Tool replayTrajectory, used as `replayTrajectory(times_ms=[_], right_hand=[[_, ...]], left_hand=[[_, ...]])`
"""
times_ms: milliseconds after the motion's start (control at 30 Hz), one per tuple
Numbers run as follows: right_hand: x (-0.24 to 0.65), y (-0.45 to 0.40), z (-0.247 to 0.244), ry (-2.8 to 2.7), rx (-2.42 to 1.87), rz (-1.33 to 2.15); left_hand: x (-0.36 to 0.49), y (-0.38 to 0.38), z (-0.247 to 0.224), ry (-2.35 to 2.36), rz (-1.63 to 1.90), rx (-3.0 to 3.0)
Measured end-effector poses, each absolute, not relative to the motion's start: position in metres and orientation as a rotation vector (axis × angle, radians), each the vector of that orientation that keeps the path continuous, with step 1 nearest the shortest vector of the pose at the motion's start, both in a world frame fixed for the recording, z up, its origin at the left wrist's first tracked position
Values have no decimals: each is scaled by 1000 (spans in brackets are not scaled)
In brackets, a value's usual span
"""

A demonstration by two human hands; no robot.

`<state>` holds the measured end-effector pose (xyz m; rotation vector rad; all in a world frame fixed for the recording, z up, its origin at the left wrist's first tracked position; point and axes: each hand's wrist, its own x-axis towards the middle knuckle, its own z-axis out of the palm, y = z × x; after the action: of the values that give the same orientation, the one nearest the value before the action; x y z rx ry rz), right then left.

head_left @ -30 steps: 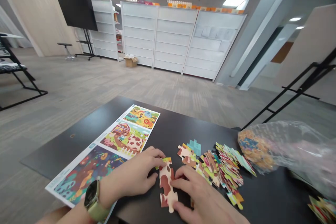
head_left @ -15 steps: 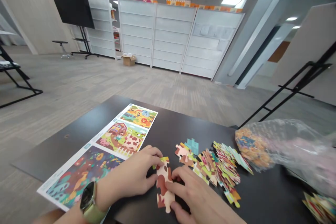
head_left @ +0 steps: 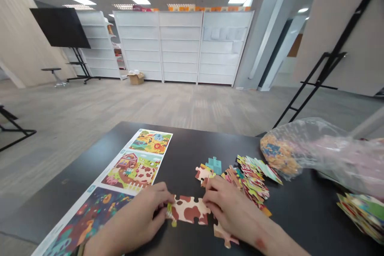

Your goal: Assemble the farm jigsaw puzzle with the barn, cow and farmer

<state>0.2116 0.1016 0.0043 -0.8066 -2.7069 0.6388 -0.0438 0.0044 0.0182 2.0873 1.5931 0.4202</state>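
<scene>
My left hand (head_left: pixel 135 216) and my right hand (head_left: pixel 229 204) hold opposite ends of joined jigsaw puzzle pieces (head_left: pixel 188 210) with a brown-and-cream cow pattern, lying crosswise on the black table (head_left: pixel 186 146). A loose cream jigsaw piece (head_left: pixel 225 235) lies just below my right hand. Beyond that hand are a teal jigsaw piece (head_left: pixel 214 165) and a heap of colourful jigsaw pieces (head_left: pixel 252 179). To the left of my left hand, a printed sheet of picture panels (head_left: pixel 132 172) lies on the table, partly under that hand.
A clear plastic bag of puzzle pieces (head_left: pixel 312 154) sits at the far right of the table, with a stack of puzzle pieces (head_left: pixel 363 216) near its corner. Beyond the table are carpet, white shelving (head_left: pixel 180 46) and a black easel (head_left: pixel 318 88).
The joined cow-pattern pieces have turned from lengthwise to crosswise between my hands. A loose cream piece now shows below my right hand. The whole view has shifted as my head turned.
</scene>
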Motion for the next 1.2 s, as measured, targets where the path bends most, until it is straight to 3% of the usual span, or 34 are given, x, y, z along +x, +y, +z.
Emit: replayTrajectory(times_ms=[700, 1200], right_hand=[[216, 98, 25, -2782, -812, 727], [211, 106, 13, -2525, -871, 462]], left_hand=[[-28, -8, 24, 1480, 461, 2031], [-8, 4, 13, 1375, 390, 2357]])
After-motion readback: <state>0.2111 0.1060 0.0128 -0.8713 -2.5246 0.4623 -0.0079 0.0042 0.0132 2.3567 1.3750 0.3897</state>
